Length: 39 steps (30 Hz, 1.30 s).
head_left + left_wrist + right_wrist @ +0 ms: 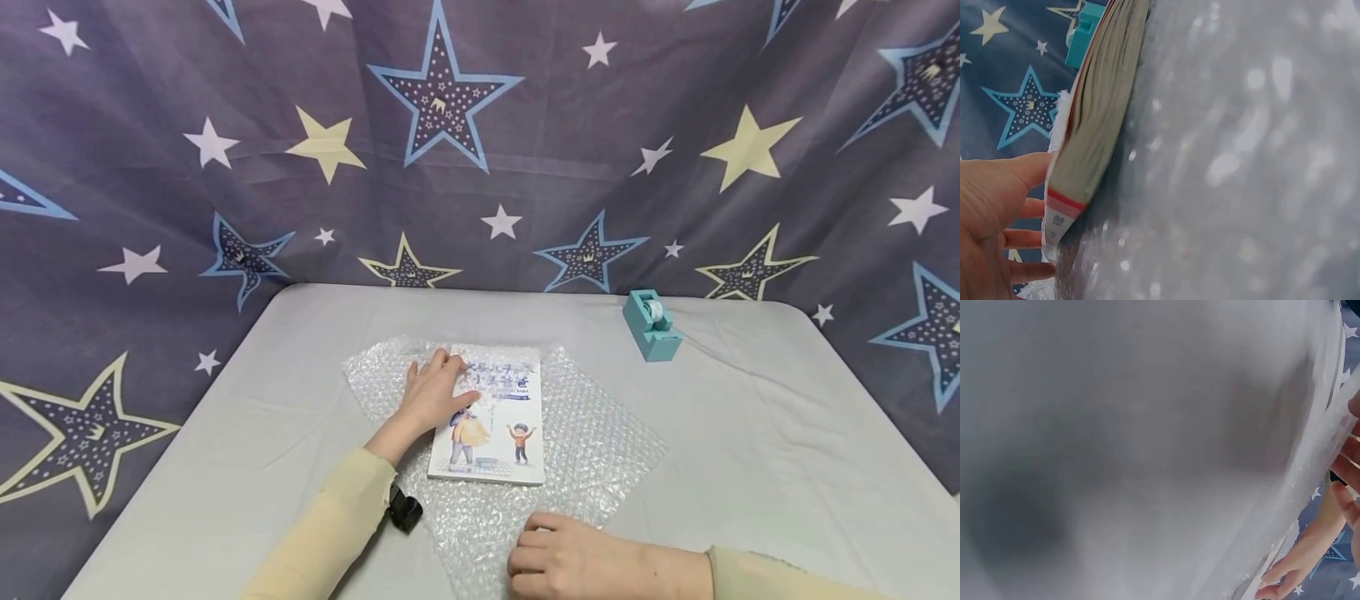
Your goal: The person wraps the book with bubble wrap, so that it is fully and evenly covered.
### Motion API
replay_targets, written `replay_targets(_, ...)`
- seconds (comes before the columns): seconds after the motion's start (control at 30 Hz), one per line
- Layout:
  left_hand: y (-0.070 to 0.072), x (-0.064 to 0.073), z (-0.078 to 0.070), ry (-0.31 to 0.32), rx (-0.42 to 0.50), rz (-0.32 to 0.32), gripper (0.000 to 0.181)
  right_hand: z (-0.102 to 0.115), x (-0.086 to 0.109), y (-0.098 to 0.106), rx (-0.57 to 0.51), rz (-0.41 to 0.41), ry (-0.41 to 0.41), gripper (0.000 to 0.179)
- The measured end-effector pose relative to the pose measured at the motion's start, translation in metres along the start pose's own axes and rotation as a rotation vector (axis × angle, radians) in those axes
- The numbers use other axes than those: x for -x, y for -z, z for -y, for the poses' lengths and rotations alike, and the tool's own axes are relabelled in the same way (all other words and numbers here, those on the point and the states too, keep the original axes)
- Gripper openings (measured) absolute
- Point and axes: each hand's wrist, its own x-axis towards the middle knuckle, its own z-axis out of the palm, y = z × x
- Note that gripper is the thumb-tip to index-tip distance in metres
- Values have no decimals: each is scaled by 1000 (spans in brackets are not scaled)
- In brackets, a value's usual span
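A paperback book (502, 450) with an illustrated cover lies face up on a sheet of bubble wrap (600, 433). My left hand (431, 396) rests on the book's upper left part, the thumb stretched over the cover. In the left wrist view, the thumb and fingers of that hand (991, 212) touch the end of the book (1100, 106), whose page edges show. Over the near corner of the wrap lies my right hand (570, 558), its fingers loosely bent. The right wrist view catches only part of this hand (1349, 462) beside the wrap (1310, 469), with the thumb apart from the fingers.
A teal tape dispenser (651, 327) stands at the back right of the table, which has a pale cloth (750, 467). Behind the table hangs a dark curtain (540, 100) printed with stars. A black wrist camera (405, 510) sits by the left sleeve.
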Motion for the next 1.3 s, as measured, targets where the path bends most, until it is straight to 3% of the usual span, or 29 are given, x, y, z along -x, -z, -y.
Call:
replay_targets(0.17,1,0,0,-1,11,3,45,-3,-1,3,37,-50,9,9)
replay_targets(0.63,-1,0,0,-4,6,-1,43,-1,-6,4,-13,-179,-24,11)
replay_targets(0.97,0,1,-1,-21,-4,-10,39,-7,-11,10,38,-268,-24,12)
replay_targets(1.13,0,1,-1,-21,-7,-13,39,-11,-11,18,-73,-294,-82,8)
replay_targets(1.3,1,1,-1,-23,-10,-16,39,-14,-10,26,-310,-294,-291,4)
